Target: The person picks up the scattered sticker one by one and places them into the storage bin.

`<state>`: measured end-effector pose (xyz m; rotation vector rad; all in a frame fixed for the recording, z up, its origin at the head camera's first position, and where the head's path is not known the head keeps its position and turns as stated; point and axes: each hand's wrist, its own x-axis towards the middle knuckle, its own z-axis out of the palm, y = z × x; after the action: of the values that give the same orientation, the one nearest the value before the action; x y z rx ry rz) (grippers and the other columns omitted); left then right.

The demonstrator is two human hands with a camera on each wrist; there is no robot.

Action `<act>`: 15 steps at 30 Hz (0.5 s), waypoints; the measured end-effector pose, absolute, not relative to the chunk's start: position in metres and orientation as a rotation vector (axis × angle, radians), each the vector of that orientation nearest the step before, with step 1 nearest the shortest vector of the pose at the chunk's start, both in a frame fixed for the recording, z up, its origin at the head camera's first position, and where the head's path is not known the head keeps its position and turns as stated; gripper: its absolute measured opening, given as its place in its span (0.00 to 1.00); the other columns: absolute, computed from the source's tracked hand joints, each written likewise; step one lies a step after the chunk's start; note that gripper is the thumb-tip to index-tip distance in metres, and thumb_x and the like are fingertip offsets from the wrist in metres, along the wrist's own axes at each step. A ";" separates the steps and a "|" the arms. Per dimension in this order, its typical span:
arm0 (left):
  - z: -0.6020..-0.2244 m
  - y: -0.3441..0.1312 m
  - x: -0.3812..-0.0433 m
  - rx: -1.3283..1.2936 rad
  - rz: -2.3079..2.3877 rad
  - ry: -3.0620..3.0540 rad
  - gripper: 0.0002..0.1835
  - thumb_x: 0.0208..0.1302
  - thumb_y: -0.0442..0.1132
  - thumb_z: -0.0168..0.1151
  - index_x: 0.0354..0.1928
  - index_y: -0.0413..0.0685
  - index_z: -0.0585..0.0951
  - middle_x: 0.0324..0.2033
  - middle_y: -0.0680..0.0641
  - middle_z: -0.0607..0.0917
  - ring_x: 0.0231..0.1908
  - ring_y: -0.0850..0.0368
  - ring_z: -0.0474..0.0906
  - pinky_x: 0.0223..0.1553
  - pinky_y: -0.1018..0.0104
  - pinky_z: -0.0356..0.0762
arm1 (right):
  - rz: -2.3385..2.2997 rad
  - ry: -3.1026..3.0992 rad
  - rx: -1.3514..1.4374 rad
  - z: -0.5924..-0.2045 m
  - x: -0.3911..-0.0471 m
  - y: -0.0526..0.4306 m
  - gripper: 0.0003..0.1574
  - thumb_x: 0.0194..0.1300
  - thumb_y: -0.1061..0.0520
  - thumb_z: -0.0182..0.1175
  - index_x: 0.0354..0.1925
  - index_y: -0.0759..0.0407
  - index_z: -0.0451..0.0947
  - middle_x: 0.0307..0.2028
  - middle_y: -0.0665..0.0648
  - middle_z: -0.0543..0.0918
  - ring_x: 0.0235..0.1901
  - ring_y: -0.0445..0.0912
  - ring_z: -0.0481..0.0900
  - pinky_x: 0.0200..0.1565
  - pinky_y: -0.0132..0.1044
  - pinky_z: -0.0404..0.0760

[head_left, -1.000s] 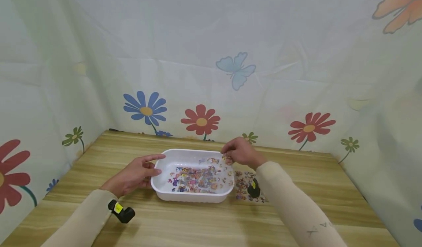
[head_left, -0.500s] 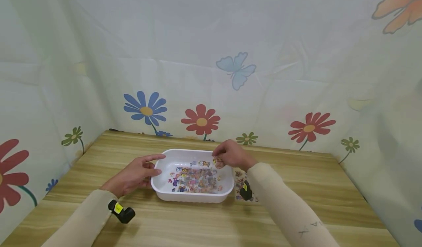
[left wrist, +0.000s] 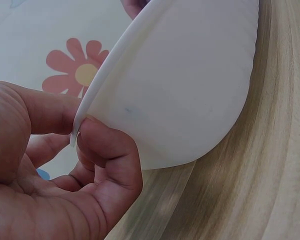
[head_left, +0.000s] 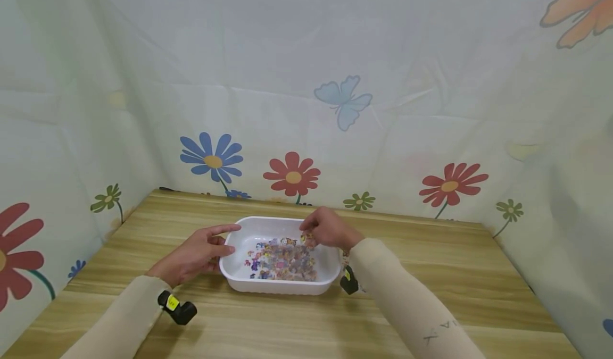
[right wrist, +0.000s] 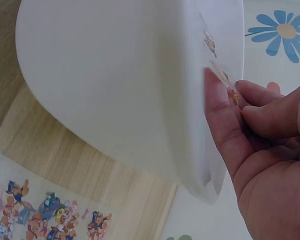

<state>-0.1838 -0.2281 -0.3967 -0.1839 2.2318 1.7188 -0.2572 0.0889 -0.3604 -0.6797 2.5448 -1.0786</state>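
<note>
My left hand grips the left end of a white plastic basin; in the left wrist view the thumb and fingers pinch its rim. Over the basin's right back part, my right hand pinches the edge of a clear sticker sheet printed with small cartoon figures. In the right wrist view that sheet sits between thumb and fingers, mostly hidden by the basin wall. Colourful sticker figures cover the basin's bottom; where the held sheet ends among them I cannot tell.
Another clear sticker sheet with cartoon dogs lies on the wooden table, right of the basin and largely covered by the right forearm in the head view. A flower-printed curtain closes off the back and sides.
My right hand has moved left and lower with the sticker sheet, from the basin's right back corner inward over the stickers inside. The left hand and basin have stayed in place.
</note>
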 end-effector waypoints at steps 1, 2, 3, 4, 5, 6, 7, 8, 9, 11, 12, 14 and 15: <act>-0.397 -0.228 -0.184 -0.185 1.719 2.232 0.35 0.72 0.33 0.64 0.78 0.54 0.67 0.53 0.37 0.74 0.46 0.46 0.82 0.47 0.56 0.89 | -1.071 2.554 -0.686 -0.361 -0.257 0.088 0.21 0.62 0.75 0.60 0.52 0.68 0.87 0.46 0.61 0.90 0.43 0.47 0.84 0.51 0.42 0.88; -0.397 -0.228 -0.184 -0.185 1.720 2.232 0.35 0.72 0.33 0.64 0.78 0.54 0.68 0.54 0.37 0.74 0.46 0.46 0.82 0.47 0.56 0.89 | -1.064 2.561 -0.690 -0.361 -0.257 0.087 0.21 0.62 0.75 0.59 0.52 0.69 0.87 0.47 0.62 0.90 0.44 0.47 0.84 0.52 0.42 0.88; -0.398 -0.228 -0.184 -0.185 1.720 2.231 0.35 0.72 0.33 0.64 0.78 0.54 0.67 0.54 0.37 0.74 0.46 0.46 0.82 0.47 0.56 0.89 | -1.057 2.566 -0.689 -0.361 -0.256 0.086 0.21 0.62 0.75 0.59 0.52 0.69 0.87 0.47 0.62 0.90 0.44 0.48 0.84 0.52 0.42 0.88; -0.398 -0.229 -0.184 -0.186 1.721 2.229 0.35 0.72 0.33 0.64 0.78 0.54 0.67 0.54 0.37 0.74 0.46 0.46 0.82 0.47 0.56 0.89 | -1.051 2.570 -0.688 -0.361 -0.256 0.085 0.21 0.63 0.75 0.59 0.52 0.69 0.87 0.47 0.62 0.90 0.45 0.48 0.84 0.52 0.43 0.88; -0.398 -0.229 -0.184 -0.187 1.723 2.227 0.35 0.72 0.32 0.64 0.78 0.54 0.67 0.54 0.37 0.74 0.47 0.46 0.82 0.47 0.55 0.89 | -1.047 2.569 -0.685 -0.362 -0.255 0.084 0.21 0.63 0.75 0.59 0.52 0.69 0.86 0.48 0.63 0.90 0.45 0.48 0.85 0.53 0.43 0.88; -0.398 -0.229 -0.184 -0.187 1.723 2.226 0.35 0.72 0.32 0.64 0.78 0.54 0.67 0.54 0.37 0.74 0.47 0.46 0.81 0.47 0.55 0.89 | -1.048 2.563 -0.685 -0.362 -0.255 0.084 0.21 0.63 0.75 0.59 0.53 0.69 0.86 0.48 0.63 0.90 0.45 0.49 0.85 0.52 0.43 0.88; -0.398 -0.229 -0.184 -0.187 1.723 2.225 0.34 0.73 0.32 0.63 0.78 0.54 0.67 0.54 0.37 0.74 0.47 0.46 0.81 0.47 0.56 0.89 | -1.050 2.557 -0.681 -0.362 -0.255 0.083 0.21 0.63 0.75 0.59 0.53 0.70 0.86 0.49 0.64 0.90 0.46 0.49 0.86 0.52 0.43 0.88; -0.398 -0.229 -0.184 -0.186 1.722 2.225 0.34 0.73 0.32 0.63 0.78 0.54 0.67 0.54 0.37 0.74 0.47 0.46 0.81 0.46 0.56 0.89 | -1.057 2.544 -0.670 -0.363 -0.255 0.083 0.21 0.63 0.75 0.59 0.53 0.70 0.85 0.49 0.64 0.90 0.46 0.49 0.87 0.52 0.44 0.89; -0.399 -0.229 -0.184 -0.184 1.721 2.226 0.34 0.73 0.32 0.63 0.78 0.54 0.67 0.54 0.37 0.74 0.46 0.46 0.81 0.46 0.56 0.89 | -1.061 2.537 -0.663 -0.363 -0.255 0.083 0.21 0.63 0.75 0.59 0.54 0.70 0.85 0.50 0.65 0.90 0.45 0.49 0.87 0.51 0.43 0.89; -0.399 -0.230 -0.185 -0.176 1.719 2.228 0.34 0.73 0.33 0.63 0.78 0.54 0.67 0.53 0.37 0.74 0.46 0.46 0.81 0.46 0.57 0.89 | -1.060 2.535 -0.653 -0.364 -0.255 0.082 0.21 0.63 0.74 0.59 0.54 0.71 0.85 0.50 0.66 0.90 0.45 0.49 0.88 0.50 0.43 0.89; -0.399 -0.230 -0.185 -0.172 1.718 2.230 0.34 0.73 0.33 0.64 0.78 0.54 0.67 0.53 0.38 0.74 0.46 0.46 0.81 0.45 0.57 0.88 | -1.060 2.535 -0.646 -0.364 -0.255 0.082 0.20 0.64 0.74 0.59 0.54 0.71 0.85 0.50 0.66 0.89 0.44 0.50 0.88 0.49 0.43 0.89; -0.399 -0.230 -0.185 -0.166 1.718 2.231 0.35 0.72 0.33 0.64 0.78 0.54 0.67 0.53 0.37 0.74 0.46 0.46 0.81 0.45 0.57 0.88 | -1.050 2.545 -0.633 -0.365 -0.256 0.082 0.20 0.64 0.72 0.59 0.53 0.71 0.85 0.50 0.66 0.89 0.42 0.49 0.88 0.48 0.42 0.90; -0.399 -0.230 -0.185 -0.165 1.720 2.230 0.35 0.72 0.33 0.64 0.78 0.54 0.67 0.53 0.37 0.74 0.46 0.46 0.81 0.45 0.57 0.88 | -1.044 2.550 -0.630 -0.366 -0.257 0.081 0.20 0.64 0.72 0.59 0.53 0.71 0.85 0.50 0.66 0.89 0.42 0.48 0.88 0.48 0.42 0.90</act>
<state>-0.1849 -0.2300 -0.3987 -0.1647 2.2301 1.7197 -0.2566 0.0812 -0.3662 -0.6299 2.5503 -1.0441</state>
